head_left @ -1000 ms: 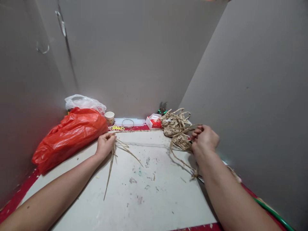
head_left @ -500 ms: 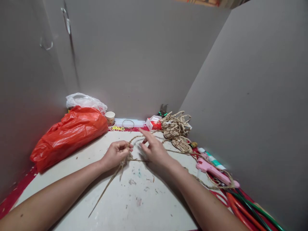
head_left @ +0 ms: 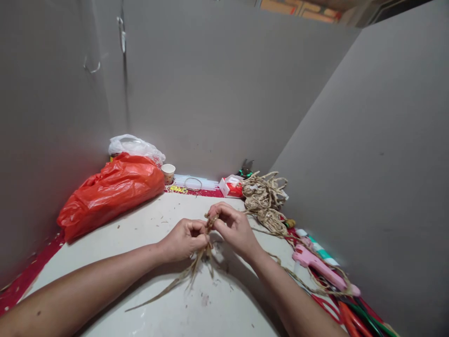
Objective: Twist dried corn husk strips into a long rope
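Left hand: the left hand [head_left: 185, 239] was curled, fingertips pinching the straw strands [head_left: 196, 267] just below the twisted top; the forearm lay low over the desk [head_left: 115, 243]
Right hand: the right hand [head_left: 234, 228] was pressed close against the left, thumb and fingers pinching the upper end of the same strands; the two hands touched at the knuckles
Straw strands: held between both hands above the middle of the desk; the loose ends fanned down and to the left, the longest one trailing on the desk top towards the near edge
Cord: a thin twisted cord [head_left: 280, 260] ran from the right hand away to the right, past the wrist
Woven pile: a heap of plaited straw pieces [head_left: 263, 199] sat at the far right corner, well apart from the hands
Glue gun: a pink glue gun [head_left: 317, 264] lay on the right edge, beside coloured rods [head_left: 354, 316]
Far side: a red plastic bag [head_left: 112, 192] with a white bag [head_left: 135, 146] behind it; a paper cup [head_left: 169, 172]; a wire ring [head_left: 192, 183]; a small red and white box [head_left: 231, 186]
Surround: grey panels [head_left: 217, 93] stood round the desk on three sides
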### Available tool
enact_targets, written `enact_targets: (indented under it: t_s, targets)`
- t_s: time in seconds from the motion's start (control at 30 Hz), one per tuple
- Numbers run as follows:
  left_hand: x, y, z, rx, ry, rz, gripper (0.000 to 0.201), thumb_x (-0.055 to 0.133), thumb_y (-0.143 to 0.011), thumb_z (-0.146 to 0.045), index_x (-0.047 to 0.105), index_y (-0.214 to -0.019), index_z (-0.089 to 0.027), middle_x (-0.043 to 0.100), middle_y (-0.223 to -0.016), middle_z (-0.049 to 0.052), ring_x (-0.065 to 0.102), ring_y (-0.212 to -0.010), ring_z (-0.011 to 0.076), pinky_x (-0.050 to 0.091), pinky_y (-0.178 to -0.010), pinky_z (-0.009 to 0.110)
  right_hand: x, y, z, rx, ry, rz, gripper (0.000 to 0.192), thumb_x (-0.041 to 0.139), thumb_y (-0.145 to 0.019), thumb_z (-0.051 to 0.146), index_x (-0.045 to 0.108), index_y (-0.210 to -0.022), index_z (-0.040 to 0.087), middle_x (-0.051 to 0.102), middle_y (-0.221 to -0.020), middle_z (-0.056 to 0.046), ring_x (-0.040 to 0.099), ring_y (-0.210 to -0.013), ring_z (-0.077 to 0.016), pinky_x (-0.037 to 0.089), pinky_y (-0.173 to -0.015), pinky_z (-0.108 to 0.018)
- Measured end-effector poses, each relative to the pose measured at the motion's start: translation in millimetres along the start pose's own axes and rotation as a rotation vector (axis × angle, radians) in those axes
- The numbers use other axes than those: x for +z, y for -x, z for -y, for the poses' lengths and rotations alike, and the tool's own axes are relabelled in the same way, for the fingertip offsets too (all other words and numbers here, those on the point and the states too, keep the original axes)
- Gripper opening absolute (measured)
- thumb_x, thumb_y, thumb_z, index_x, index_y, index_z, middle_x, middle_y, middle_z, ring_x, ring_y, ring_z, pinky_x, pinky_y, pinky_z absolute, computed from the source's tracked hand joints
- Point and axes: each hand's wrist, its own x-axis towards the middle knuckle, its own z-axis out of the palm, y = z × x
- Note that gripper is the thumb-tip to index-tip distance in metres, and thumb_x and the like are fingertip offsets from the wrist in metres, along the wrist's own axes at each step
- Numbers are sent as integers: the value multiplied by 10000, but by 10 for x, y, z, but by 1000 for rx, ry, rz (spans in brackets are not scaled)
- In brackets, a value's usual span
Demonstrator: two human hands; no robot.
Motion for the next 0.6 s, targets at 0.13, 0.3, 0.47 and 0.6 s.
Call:
enact_targets:
  t_s: [0.13,0.3,0.47,0.6]
  targets:
    - [-1,-5,-21,97,-54,-32,174,529,-698,-124,495,-528,-125,509,-696,5,478,-677,97,386,-657,228,-22,19,164,-2,-98,72,143,463,-648,55,540,-602,167,543,-751,-29,519,-711,-143,413,-663,-262]
    - [-6,10,-80,245,-167,-198,180,520,-753,-118,522,-575,-142,624,-967,88,529,-1074,203,405,-896,323,-58,8,207,47,-142,11,106,531,-671,102,566,-590,161,525,-740,-31,500,-713,-148,395,-640,-262]
    - [-45,32,-66,568,-503,-324,128,495,-786,-87,574,-709,-151,643,-984,106,524,-1131,200,416,-933,353,-1,13,73,333,-563,34,163,569,-720,227,591,-581,146,544,-667,-22,497,-582,-116,407,-562,-251]
    - [-163,14,46,826,-853,-179,110,480,-799,-88,575,-796,-145,630,-965,116,549,-1067,190,460,-866,320,94,12,-63,756,-936,78,172,591,-637,210,496,-509,146,456,-489,29,420,-416,-71,306,-391,-189]
